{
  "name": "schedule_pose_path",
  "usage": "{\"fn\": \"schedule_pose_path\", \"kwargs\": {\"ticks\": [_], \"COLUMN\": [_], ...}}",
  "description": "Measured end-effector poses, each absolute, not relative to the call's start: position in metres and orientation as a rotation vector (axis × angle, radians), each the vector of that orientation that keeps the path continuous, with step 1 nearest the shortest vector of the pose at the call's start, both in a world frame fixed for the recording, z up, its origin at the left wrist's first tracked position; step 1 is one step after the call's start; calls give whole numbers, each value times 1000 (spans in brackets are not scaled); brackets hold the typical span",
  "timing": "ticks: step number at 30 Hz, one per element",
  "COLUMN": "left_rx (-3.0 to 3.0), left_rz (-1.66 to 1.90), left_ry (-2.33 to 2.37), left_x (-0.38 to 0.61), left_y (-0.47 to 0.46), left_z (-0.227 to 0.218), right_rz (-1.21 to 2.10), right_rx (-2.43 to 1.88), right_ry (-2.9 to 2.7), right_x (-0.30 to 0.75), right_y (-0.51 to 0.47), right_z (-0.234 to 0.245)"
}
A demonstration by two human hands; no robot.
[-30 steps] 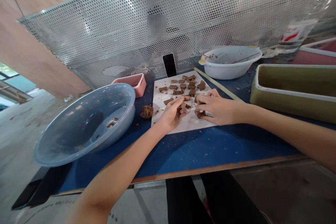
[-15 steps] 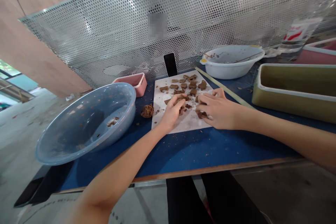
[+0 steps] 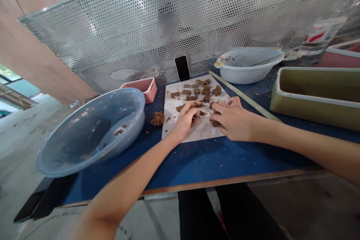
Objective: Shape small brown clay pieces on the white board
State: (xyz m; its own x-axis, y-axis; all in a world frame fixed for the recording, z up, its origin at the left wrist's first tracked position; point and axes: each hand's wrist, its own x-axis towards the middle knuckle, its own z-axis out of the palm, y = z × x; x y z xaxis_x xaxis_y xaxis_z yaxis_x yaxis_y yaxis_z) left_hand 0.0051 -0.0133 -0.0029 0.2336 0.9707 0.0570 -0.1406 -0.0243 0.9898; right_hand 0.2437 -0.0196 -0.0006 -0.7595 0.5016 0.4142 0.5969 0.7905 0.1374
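Note:
A white sheet lies on the blue table, with several small brown clay pieces spread over its far half and dark crumbs between them. My left hand is over the middle of the sheet, its thumb and fingers closed around a brown clay piece that is mostly covered. Just to the right, my right hand curls its fingers down on another brown clay piece, also partly hidden. A rough brown lump sits beside the sheet's left edge.
At left, a large blue basin tilts over the table edge, near a small pink box. A phone leans against the perforated metal panel. Rightward are a pale stick, a white basin, an olive trough and a bottle.
My right hand's fingers have drawn in a little more around the clay at their tips. The left hand stays almost where it was, and the other things lie as before.

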Motion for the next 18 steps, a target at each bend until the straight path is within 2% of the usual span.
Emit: {"fn": "schedule_pose_path", "kwargs": {"ticks": [18], "left_rx": [1242], "left_rz": [1120], "left_ry": [922], "left_x": [6], "left_y": [-17], "left_z": [1], "right_rz": [-298], "right_rx": [-880], "right_ry": [-2544], "right_x": [244], "right_y": [-12], "right_z": [-8]}}
